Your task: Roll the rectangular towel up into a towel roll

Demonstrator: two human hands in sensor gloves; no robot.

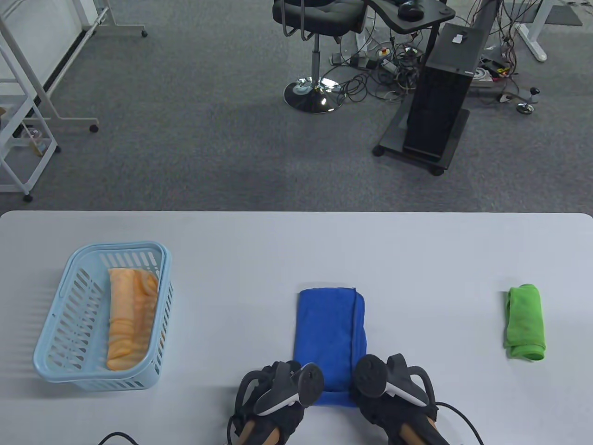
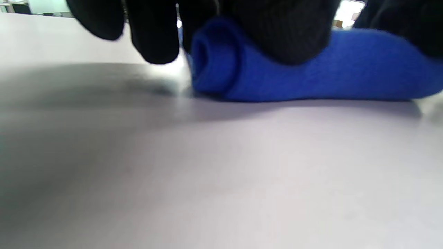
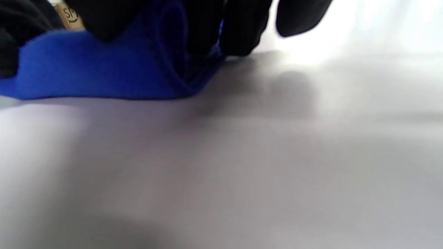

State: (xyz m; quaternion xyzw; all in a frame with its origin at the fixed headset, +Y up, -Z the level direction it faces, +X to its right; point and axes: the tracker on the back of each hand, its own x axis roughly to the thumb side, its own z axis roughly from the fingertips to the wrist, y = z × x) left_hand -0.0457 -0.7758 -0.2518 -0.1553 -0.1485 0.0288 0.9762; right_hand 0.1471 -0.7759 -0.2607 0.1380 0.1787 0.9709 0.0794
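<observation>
On the left of the grey table [image 1: 259, 250] we are seeing a light blue basket [image 1: 69, 296] holding a rolled orange towel [image 1: 129, 320]. At the near middle we are pressing our left hand [image 1: 278, 394] and our right hand [image 1: 389, 389] onto the near end of the blue towel [image 1: 330, 331], whose near edge is curled into a small roll under our fingers [image 2: 152, 31] while the rest is lying flat, stretching away from us. Well apart on the right, a rolled green towel [image 1: 524, 322] is lying on the table.
</observation>
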